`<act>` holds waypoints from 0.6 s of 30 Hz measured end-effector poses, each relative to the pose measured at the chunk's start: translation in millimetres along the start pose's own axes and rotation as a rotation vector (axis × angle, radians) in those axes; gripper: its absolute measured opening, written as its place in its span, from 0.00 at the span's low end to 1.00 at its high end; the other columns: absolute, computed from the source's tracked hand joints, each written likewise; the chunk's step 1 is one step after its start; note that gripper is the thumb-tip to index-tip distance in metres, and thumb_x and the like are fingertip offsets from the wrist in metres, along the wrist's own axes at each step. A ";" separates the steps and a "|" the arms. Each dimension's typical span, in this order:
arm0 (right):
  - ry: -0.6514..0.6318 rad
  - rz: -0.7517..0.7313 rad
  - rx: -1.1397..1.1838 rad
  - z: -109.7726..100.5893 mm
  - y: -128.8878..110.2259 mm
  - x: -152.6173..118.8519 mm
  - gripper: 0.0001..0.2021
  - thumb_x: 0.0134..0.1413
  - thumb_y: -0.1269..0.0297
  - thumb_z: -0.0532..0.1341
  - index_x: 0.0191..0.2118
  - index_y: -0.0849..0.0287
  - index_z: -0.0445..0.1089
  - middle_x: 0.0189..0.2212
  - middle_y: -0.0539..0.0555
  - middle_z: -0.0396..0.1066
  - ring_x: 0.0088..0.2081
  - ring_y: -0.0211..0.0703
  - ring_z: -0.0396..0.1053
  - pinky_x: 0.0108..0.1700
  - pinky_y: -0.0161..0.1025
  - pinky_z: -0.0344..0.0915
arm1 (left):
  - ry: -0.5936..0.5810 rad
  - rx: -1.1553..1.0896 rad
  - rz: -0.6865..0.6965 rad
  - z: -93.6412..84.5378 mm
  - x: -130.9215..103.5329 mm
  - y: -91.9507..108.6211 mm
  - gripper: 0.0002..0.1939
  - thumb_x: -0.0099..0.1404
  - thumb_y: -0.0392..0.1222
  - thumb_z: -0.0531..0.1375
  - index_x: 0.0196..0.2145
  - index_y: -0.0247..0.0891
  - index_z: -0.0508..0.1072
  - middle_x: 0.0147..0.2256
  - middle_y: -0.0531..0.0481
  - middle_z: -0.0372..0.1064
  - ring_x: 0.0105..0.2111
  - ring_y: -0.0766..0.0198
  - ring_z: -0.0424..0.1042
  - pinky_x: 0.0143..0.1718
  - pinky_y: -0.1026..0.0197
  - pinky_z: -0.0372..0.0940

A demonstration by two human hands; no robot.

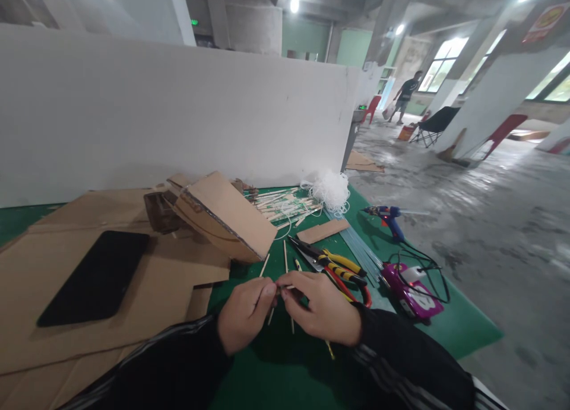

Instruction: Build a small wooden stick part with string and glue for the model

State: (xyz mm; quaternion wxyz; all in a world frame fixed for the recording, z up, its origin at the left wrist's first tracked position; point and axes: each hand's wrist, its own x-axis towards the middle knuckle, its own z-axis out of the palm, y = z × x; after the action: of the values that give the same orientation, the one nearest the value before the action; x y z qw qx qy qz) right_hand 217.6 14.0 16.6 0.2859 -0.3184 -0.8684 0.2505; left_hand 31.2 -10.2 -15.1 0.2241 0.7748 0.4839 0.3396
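Head view: both hands meet low at centre over a green table. Right hand: thumb and index pinching a small pale piece. Left hand: fingers curled, thumb tip up against the same spot; whether it also grips cannot be told. Two thin sticks run beneath the hands, midsections hidden by them.

Surroundings: pliers with yellow-black handles just beyond the right hand, near red handles partly covered. Left: cardboard sheets bearing a black flat panel; tilted cardboard box blocks part of the stick pile behind. White string tangle beside the pile. Right: clear rods, blue glue gun, purple power strip with black cable. White partition closes off the far side.
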 end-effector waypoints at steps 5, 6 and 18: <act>-0.027 0.016 -0.034 2.7 3.4 -0.5 0.08 0.59 0.70 0.55 0.42 0.57 0.69 0.32 0.51 0.74 0.34 0.40 0.72 0.36 0.34 0.64 | -0.040 0.055 -0.060 -4.8 -0.1 5.5 0.22 0.73 0.45 0.41 0.24 0.40 0.64 0.21 0.54 0.63 0.24 0.63 0.66 0.28 0.62 0.57; -0.031 0.021 -0.034 3.5 4.2 -0.9 0.08 0.60 0.71 0.55 0.42 0.57 0.69 0.32 0.51 0.74 0.34 0.40 0.72 0.37 0.34 0.64 | -0.032 0.079 -0.094 -8.4 -3.6 8.6 0.21 0.73 0.46 0.43 0.26 0.40 0.66 0.22 0.54 0.64 0.25 0.63 0.67 0.28 0.62 0.57; -0.055 0.007 0.006 7.9 6.4 -8.5 0.09 0.62 0.67 0.54 0.45 0.54 0.69 0.38 0.52 0.75 0.39 0.41 0.73 0.40 0.35 0.66 | 0.395 0.586 -0.633 -140.5 -162.0 -0.8 0.18 0.68 0.55 0.48 0.41 0.41 0.69 0.39 0.49 0.75 0.41 0.57 0.72 0.42 0.60 0.65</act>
State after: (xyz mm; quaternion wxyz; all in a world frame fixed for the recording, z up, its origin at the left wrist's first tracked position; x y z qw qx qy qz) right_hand 220.4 10.4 4.2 0.2621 -0.3136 -0.8740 0.2630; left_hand -122.5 -153.4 28.2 -0.0075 0.5405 0.8050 0.2446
